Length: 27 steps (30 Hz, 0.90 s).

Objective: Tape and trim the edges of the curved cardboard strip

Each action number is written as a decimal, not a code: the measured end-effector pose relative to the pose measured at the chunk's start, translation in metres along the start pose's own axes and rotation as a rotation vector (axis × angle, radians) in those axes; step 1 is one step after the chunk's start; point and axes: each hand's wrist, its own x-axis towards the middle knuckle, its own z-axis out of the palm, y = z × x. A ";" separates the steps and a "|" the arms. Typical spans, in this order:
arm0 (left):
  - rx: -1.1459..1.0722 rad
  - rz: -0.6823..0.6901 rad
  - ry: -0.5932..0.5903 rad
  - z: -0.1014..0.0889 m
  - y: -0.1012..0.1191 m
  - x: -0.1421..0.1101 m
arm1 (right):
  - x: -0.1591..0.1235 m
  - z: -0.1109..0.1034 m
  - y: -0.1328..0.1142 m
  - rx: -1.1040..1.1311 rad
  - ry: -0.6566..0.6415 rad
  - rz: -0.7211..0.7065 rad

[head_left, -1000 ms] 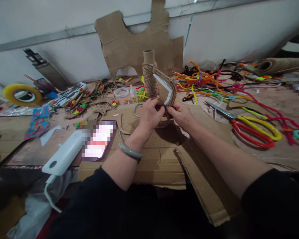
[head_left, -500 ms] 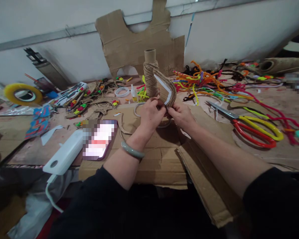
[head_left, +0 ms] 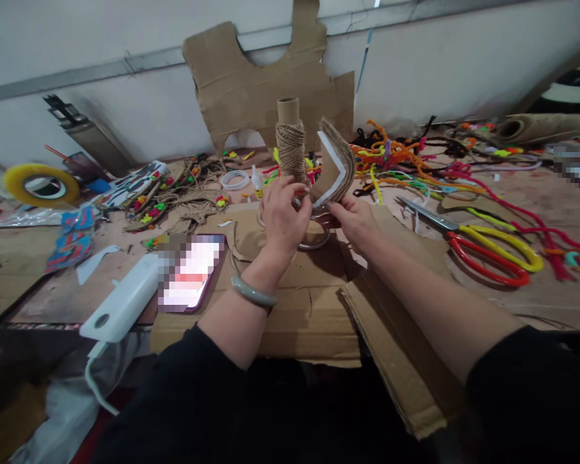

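Observation:
My right hand (head_left: 356,224) pinches the lower edge of a bent cardboard piece (head_left: 327,169), which has rows of brown twine along its outer edge and a white strip on its face. Close to the piece's lower left end is my left hand (head_left: 286,216), its fingers curled together; what lies between them is hidden. Just behind the left hand, a cardboard tube wound with twine (head_left: 290,148) stands upright. Partly covered by my hands, a pale ring (head_left: 319,240) rests on the cardboard sheet (head_left: 290,322).
Scissors with red and yellow handles (head_left: 493,254) lie on the right, near tangled colourful cords (head_left: 415,154). Left of my arm are a phone (head_left: 193,270) and a white power bank (head_left: 120,299). A small glue bottle (head_left: 257,182) and yellow tape roll (head_left: 41,185) sit farther back.
The cardboard piece has tilted and shifted right, away from the twine tube. My left hand's fingers have lifted and turned slightly; my right hand still grips the lower edge.

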 end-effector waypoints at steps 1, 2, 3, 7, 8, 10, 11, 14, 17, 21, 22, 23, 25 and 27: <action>-0.010 -0.019 0.033 0.000 -0.001 0.001 | 0.000 -0.001 -0.001 0.020 0.016 -0.004; -0.038 -0.049 0.059 0.000 -0.002 0.002 | 0.001 -0.001 -0.002 0.042 0.033 -0.007; -0.086 -0.092 0.071 0.001 -0.002 0.002 | 0.001 -0.002 -0.003 0.064 0.048 -0.008; -0.401 -0.405 0.020 0.009 -0.004 0.001 | 0.001 -0.003 -0.005 0.117 0.054 -0.019; -0.486 -0.498 -0.001 0.011 -0.003 0.001 | 0.001 -0.003 -0.005 0.122 0.049 -0.022; -0.637 -0.656 -0.008 0.014 -0.002 0.000 | 0.000 -0.002 -0.005 0.131 0.046 -0.024; -0.705 -0.712 -0.001 0.015 -0.001 0.000 | 0.000 -0.002 -0.006 0.136 0.047 -0.024; -0.879 -0.802 -0.051 0.012 0.004 0.001 | -0.001 -0.001 -0.007 0.136 0.056 -0.027; -0.957 -0.846 -0.171 0.008 0.009 0.000 | -0.002 -0.001 -0.008 0.116 0.043 -0.029; -0.960 -0.891 -0.189 0.007 0.015 0.000 | -0.002 -0.001 -0.008 0.123 0.025 -0.021; -0.955 -0.898 -0.192 0.007 0.015 0.000 | -0.002 -0.002 -0.008 0.124 0.028 -0.022; -0.951 -0.902 -0.194 0.007 0.015 0.000 | -0.001 -0.002 -0.007 0.120 0.032 -0.023; -0.952 -0.901 -0.186 0.008 0.012 0.001 | 0.001 -0.003 -0.006 0.106 0.041 -0.023; -0.976 -0.897 -0.157 0.008 0.007 0.003 | 0.003 -0.003 -0.005 0.104 0.052 -0.017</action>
